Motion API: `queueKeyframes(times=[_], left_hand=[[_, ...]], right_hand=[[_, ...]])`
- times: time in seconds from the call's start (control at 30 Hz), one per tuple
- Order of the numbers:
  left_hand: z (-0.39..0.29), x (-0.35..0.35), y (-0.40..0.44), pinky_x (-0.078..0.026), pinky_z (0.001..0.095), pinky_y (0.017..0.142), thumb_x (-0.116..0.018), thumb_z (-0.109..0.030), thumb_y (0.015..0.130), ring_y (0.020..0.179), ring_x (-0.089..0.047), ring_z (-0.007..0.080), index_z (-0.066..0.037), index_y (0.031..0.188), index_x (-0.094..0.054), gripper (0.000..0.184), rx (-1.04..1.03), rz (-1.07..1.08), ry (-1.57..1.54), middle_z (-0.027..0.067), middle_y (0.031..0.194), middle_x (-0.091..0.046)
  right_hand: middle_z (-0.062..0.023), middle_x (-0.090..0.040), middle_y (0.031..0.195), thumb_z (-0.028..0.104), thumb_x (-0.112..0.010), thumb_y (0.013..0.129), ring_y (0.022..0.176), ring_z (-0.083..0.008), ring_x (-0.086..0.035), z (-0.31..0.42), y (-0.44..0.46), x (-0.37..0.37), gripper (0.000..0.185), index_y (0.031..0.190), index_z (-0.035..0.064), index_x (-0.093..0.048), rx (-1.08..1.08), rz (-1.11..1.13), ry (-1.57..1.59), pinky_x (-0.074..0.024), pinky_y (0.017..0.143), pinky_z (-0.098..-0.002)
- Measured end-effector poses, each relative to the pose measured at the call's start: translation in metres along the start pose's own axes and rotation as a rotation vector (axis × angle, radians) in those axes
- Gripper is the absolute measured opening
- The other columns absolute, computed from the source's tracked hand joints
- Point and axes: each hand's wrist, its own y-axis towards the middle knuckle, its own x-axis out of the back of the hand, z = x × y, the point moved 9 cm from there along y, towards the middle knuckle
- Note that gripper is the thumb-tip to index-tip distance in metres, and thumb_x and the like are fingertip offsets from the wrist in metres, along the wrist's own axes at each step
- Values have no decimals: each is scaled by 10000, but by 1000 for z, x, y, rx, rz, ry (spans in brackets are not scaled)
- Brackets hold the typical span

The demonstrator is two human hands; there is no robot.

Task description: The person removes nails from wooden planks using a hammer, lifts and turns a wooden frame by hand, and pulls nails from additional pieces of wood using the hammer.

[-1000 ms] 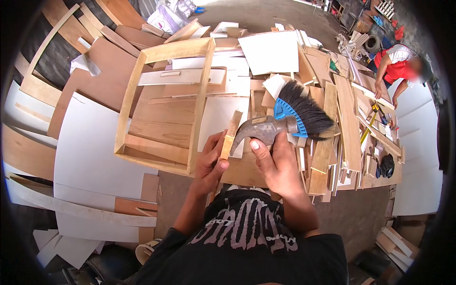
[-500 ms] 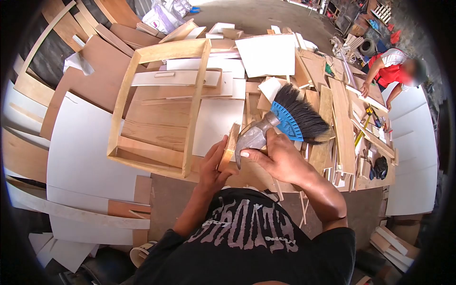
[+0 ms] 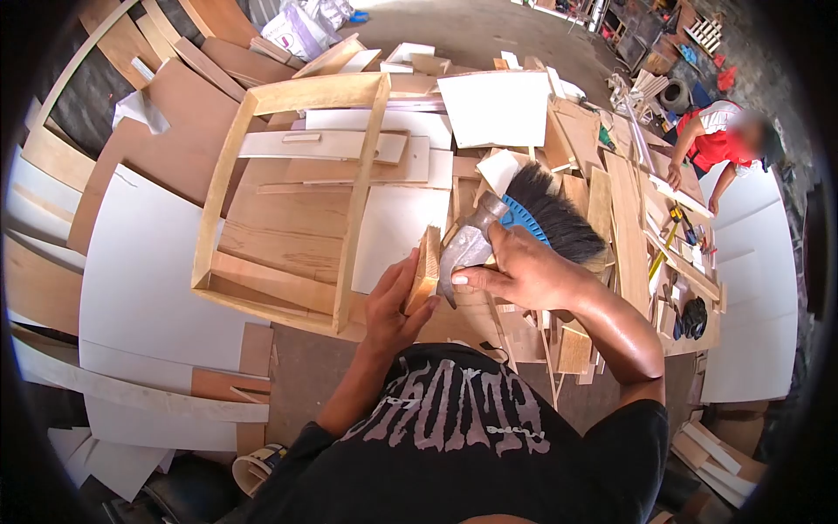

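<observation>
A short wood piece stands upright in my left hand, with thumb and fingers around it. My right hand grips a claw hammer close to its metal head. The hammer's claw is right beside the wood piece; whether they touch is unclear. Behind my right hand lies a brush with black bristles and a blue base, partly covered by the hand. To the left, a rectangular wooden frame rests on boards.
Wood strips and white panels pile up on the table. At the far right a person in red leans over the boards. Large white sheets lie at the left. A bucket stands at the lower left.
My right hand has turned, so the hammer's head tilts more upright with the claw pointing down beside the wood piece. My right elbow has moved outward to the right.
</observation>
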Motion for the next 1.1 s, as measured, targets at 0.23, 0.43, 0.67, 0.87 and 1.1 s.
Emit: queueKeyframes(times=[0.23,0.43,0.67,0.87,1.1], left_hand=[[9,-5,13,-542,393,940,-795,-72,831,1082,-689,363,98,1462,-508,714,30,46,82,260,1263,-662],[11,-11,18,-548,399,929,-795,-65,825,1073,-689,366,95,1455,-517,707,25,78,81,257,1249,-666],[5,-14,20,-555,414,930,-807,-68,816,1094,-686,376,84,1457,-521,718,9,69,129,254,1255,-665],[2,-16,24,-564,414,921,-789,-79,842,1036,-710,381,88,1381,-589,599,16,95,115,255,1219,-689],[54,32,25,-578,316,833,-668,-45,917,929,-716,192,90,1276,-655,384,176,-24,-250,173,1111,-740]], right_hand=[[-275,-637,829,495,-673,992,901,-424,-679,-6,14,10,686,1234,-120,-488,-42,120,23,-527,794,-499],[-240,-666,797,464,-687,991,744,-422,-682,-8,18,20,658,1232,-116,-488,23,146,19,-539,718,-484],[-241,-632,702,475,-682,991,700,-423,-669,-34,26,13,665,1251,-105,-488,47,191,-32,-509,671,-503],[-234,-625,670,504,-671,991,678,-402,-677,-12,28,34,712,1224,-147,-499,171,196,-120,-498,641,-488],[-294,-666,957,539,-663,982,962,-421,-661,-42,10,25,649,1245,-47,-562,-72,297,-240,-533,868,-491]])
